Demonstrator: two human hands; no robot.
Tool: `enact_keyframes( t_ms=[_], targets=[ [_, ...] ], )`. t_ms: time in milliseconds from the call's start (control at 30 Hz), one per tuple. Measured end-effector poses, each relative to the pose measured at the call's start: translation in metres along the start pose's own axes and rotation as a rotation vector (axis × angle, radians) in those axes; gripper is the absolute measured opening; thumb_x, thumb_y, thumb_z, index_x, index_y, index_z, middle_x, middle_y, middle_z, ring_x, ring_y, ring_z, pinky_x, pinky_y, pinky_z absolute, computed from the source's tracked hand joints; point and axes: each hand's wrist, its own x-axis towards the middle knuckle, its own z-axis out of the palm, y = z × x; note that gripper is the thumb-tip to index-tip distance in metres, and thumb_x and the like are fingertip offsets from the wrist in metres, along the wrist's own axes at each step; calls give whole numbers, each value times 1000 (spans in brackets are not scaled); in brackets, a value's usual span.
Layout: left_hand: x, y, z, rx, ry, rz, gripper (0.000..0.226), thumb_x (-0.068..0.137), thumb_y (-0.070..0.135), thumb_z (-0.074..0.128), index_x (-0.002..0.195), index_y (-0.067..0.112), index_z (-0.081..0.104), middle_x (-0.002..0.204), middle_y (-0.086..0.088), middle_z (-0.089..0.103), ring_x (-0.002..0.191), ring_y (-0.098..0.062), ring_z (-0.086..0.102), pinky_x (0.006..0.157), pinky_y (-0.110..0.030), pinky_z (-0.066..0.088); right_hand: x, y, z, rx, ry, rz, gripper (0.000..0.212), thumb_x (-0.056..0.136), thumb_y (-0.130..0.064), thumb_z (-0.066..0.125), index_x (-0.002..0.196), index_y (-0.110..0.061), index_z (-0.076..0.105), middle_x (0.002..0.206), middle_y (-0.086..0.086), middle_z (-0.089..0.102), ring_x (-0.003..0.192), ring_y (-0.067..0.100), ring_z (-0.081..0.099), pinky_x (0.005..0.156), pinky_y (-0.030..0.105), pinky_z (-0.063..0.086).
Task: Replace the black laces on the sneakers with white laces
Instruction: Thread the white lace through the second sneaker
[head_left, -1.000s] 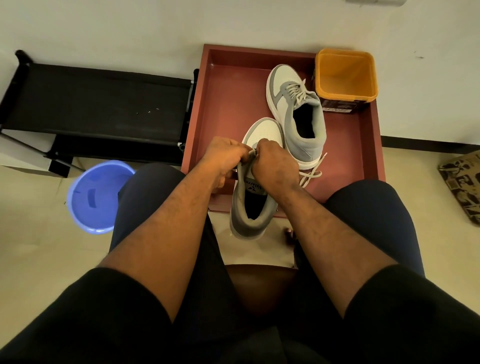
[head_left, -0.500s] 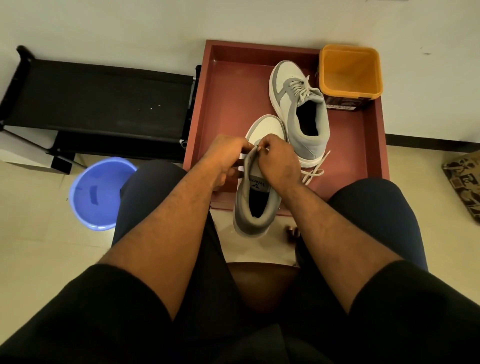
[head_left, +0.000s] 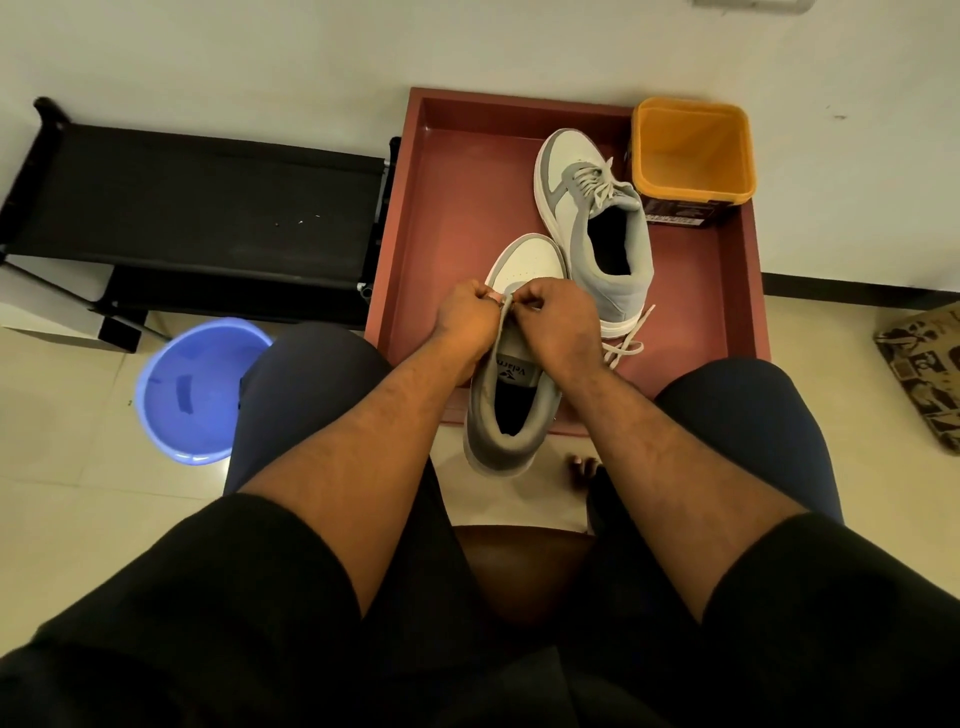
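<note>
Head view, seated person, looking down past both forearms. Far left: black fabric-topped folding stand against the wall, and in front of it a round blue plastic tub on the tiled floor.

Centre: the left hand has its fingers curled tight at the left side of the near grey-and-white sneaker, thumb and forefinger pinching a pale lace end at the lacing area. The right hand mirrors it: fingers curled, fingertips pinching at the same spot on the lace, knuckles nearly touching those of the left. Which eyelet the lace sits in cannot be told; the hands cover the lacing. The near sneaker is held up off the floor between the knees, toe over the shallow reddish-brown wooden tray, heel hanging over the tray's front edge.

Right of centre: the second grey-and-white sneaker lies in the tray, touching the toe of the held one, already laced with pale laces whose loose ends trail onto the tray floor by the right wrist. Just beside it, in the tray's far right corner, stands a square orange plastic tub. Far right: a patterned cushion on the floor.
</note>
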Motion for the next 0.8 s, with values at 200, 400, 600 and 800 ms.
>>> enact_keyframes(
  t_ms=[200, 400, 600, 800],
  targets=[
    [-3, 26, -33, -763, 214, -30, 19, 100, 7, 27, 102, 7, 46, 66, -8, 61, 47, -15, 57, 47, -28, 48, -5, 1, -17, -124, 33, -118, 20, 86, -25, 67, 104, -17, 73, 101, -1, 72, 97, 21, 60, 87, 38, 49],
    [-21, 38, -55, -813, 575, 315, 21, 101, 11, 43, 120, 17, 38, 99, -9, 66, 79, -23, 71, 64, -30, 59, -12, 5, -69, 162, 71, 76, 13, 89, -12, 63, 95, -17, 73, 86, -9, 68, 76, 2, 61, 65, 13, 49],
    [-11, 13, -18, 104, -6, 210, 38, 94, 1, 54, 130, 12, 55, 108, -3, 61, 80, -14, 61, 62, -21, 54, -12, 23, -66, 159, -63, 145, 29, 86, 5, 56, 93, -19, 70, 83, -5, 66, 63, 5, 58, 45, 11, 43],
    [-3, 6, -22, 326, 168, 376, 9, 94, 10, 61, 89, 9, 68, 84, -5, 66, 66, -10, 59, 61, -22, 51, -5, 33, -44, -3, -192, 80, 38, 83, 4, 58, 116, -14, 68, 106, 3, 70, 90, 16, 64, 74, 20, 47]
  ],
)
